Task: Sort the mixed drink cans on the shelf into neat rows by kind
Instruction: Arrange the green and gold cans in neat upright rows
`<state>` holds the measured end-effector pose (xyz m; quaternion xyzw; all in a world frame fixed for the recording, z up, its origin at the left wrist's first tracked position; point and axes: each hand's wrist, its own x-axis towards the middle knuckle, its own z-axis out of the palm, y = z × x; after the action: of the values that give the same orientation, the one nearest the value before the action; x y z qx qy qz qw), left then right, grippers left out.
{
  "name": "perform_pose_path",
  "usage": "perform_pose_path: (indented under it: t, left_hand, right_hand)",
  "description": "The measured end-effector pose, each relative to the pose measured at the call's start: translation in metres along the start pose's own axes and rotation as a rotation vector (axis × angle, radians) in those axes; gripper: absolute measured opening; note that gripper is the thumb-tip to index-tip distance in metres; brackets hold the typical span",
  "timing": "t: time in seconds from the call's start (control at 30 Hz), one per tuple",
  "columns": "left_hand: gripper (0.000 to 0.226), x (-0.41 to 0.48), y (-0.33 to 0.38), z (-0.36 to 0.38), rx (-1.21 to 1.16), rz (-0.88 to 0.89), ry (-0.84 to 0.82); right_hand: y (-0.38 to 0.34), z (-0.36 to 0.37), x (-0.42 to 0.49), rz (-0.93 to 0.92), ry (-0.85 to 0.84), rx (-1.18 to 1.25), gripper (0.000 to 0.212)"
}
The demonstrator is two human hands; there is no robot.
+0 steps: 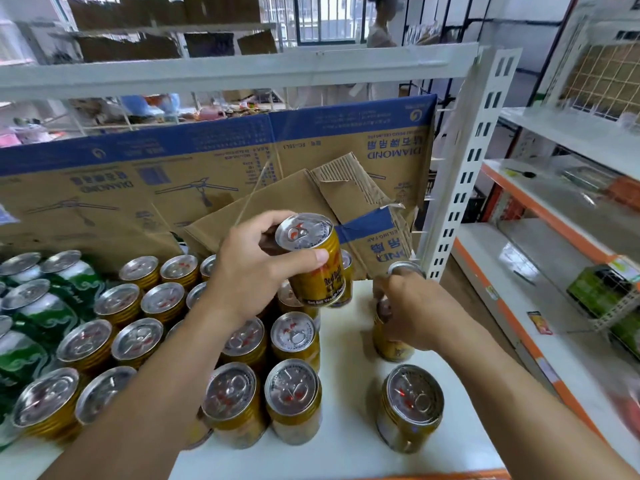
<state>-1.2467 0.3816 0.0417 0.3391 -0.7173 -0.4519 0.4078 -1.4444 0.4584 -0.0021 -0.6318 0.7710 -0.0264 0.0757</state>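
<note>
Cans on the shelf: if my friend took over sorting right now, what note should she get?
Left hand: holding a gold Red Bull can lifted above the rows.
Right hand: gripping a gold can standing apart on the right of the white shelf.
Done: most gold cans stand in rows; green cans are grouped at the left.
Left: place both held cans, then bring in the lone gold can at front right.
</note>
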Motion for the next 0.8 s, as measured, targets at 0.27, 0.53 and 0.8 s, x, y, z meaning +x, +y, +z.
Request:
perform_pose_path:
  t: [0.27,0.53,0.8]
  left_hand:
    - [0.032,-0.016,0.008,-0.016,-0.152,-0.019,0.114]
    - [0.033,-0.028,0.003,-0.027,-0.175,-0.087,0.148]
    - [0.036,-0.037,0.000,-0.026,-0.235,-0.118,0.069]
  right_hand:
    - [-0.023,-0.010,0.029,-0.019,-0.008,0.177,0.039]
    - [-0.045,-0.006,0.043,-0.065,-0.008,0.167,0.030]
    - [-0.039,-0.003,0.041,-0.113,-0.005,0.225,0.033]
